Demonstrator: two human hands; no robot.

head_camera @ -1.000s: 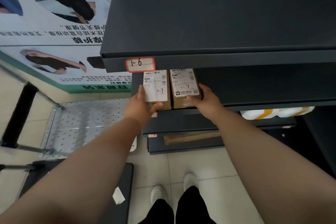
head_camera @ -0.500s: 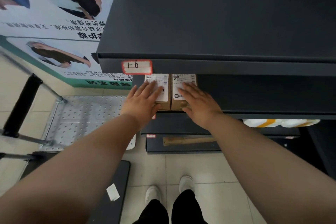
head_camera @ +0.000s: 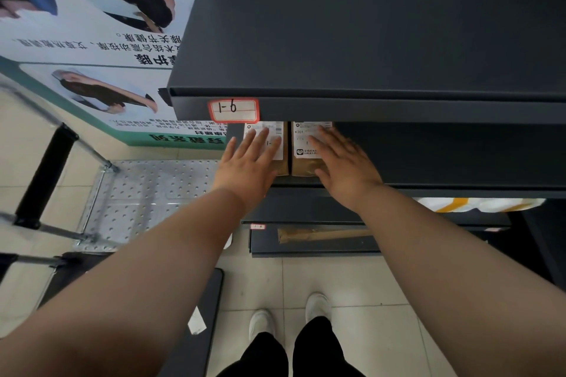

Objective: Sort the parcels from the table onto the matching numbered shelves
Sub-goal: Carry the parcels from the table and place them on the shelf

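Two brown parcels stand side by side on the shelf (head_camera: 459, 190) just under the red-edged "1-6" tag (head_camera: 233, 109). The left parcel (head_camera: 283, 166) sits below the tag's right end. The right parcel (head_camera: 303, 166) is just right of it, with only a thin gap between them. Both show white shipping labels, and the handwriting on them is mostly covered.

The left hand (head_camera: 249, 162) lies flat on the left parcel's label, fingers straight and spread, gripping nothing. The right hand (head_camera: 344, 165) lies flat on the right parcel in the same way, fingers straight and holding nothing.

Well right of the tag and one shelf lower is a white and yellow package (head_camera: 477, 203). Lower still, below the tag, lies a flat brown packet (head_camera: 321, 234). A perforated metal cart (head_camera: 147, 193) stands on the floor below and left of the tag. A poster (head_camera: 92, 55) hangs above and left of it.
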